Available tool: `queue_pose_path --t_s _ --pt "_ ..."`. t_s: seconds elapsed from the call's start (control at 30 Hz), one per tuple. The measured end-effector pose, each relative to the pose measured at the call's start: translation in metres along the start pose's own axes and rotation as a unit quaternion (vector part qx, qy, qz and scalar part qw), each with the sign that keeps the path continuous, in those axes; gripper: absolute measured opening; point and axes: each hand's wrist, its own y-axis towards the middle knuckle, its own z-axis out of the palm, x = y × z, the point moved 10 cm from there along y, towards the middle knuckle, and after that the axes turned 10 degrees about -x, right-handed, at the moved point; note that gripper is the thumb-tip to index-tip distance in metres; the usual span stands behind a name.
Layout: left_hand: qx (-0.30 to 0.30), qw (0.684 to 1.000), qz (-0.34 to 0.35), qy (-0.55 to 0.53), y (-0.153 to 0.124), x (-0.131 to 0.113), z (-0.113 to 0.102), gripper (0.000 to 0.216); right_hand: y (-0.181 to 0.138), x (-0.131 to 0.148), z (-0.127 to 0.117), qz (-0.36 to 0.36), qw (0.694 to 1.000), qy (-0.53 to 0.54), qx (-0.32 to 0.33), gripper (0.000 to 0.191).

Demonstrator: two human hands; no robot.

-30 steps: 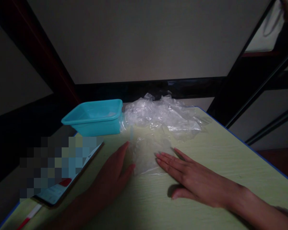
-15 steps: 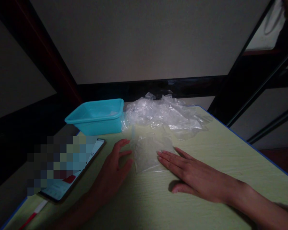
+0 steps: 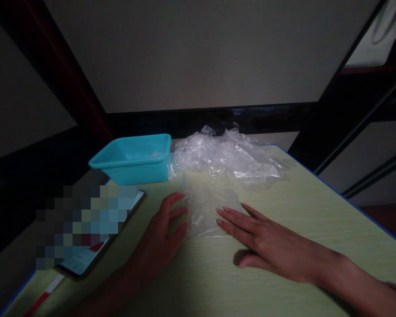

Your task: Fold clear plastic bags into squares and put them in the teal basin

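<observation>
A clear plastic bag (image 3: 204, 211) lies flat on the table in front of me. My right hand (image 3: 254, 231) rests on its right side, palm down with the fingers stretched out. At the bag's left edge is my left hand (image 3: 166, 226), its fingers apart and curved, the tips touching or very close to the plastic. Behind the bag spreads a crumpled heap of clear plastic bags (image 3: 214, 152). Neither hand is closed around anything.
A turquoise plastic basket (image 3: 140, 171) stands at the back left, beside the heap. Left of my left hand lies a phone (image 3: 82, 259), partly pixelated, with a red and white cable (image 3: 54, 284) at its lower end. The pale table (image 3: 293, 211) has a blue edge; a wall panel rises behind.
My left hand has shifted slightly right, towards the bag's left edge. The right hand stays on the bag almost unmoved, and the view has shifted a little.
</observation>
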Motion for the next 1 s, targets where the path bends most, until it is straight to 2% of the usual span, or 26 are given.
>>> queue_pose_path --t_s 0.13,0.27,0.37,0.63,1.0 --pt "0.007 1.000 0.005 0.006 -0.0006 -0.0010 0.0020 0.046 0.0000 0.0004 -0.0008 0.004 1.000 0.008 0.004 0.067" --pt "-0.014 0.999 0.030 0.031 -0.0012 -0.0049 -0.0028 0.046 0.0004 0.0006 -0.0031 0.003 1.000 0.012 -0.008 0.066" --pt "-0.011 0.999 0.021 0.028 -0.0006 -0.0030 -0.0028 0.046 0.0006 0.0006 -0.0026 0.004 1.000 0.015 -0.009 0.066" --pt "0.014 0.999 -0.026 -0.032 0.0024 0.0021 0.0043 0.048 -0.0006 0.0001 -0.0004 0.010 1.000 -0.007 0.014 0.066" --pt "0.006 0.996 -0.016 -0.092 0.0054 0.0045 0.0062 0.042 0.0012 0.0021 -0.0046 0.008 1.000 0.012 -0.006 0.063"
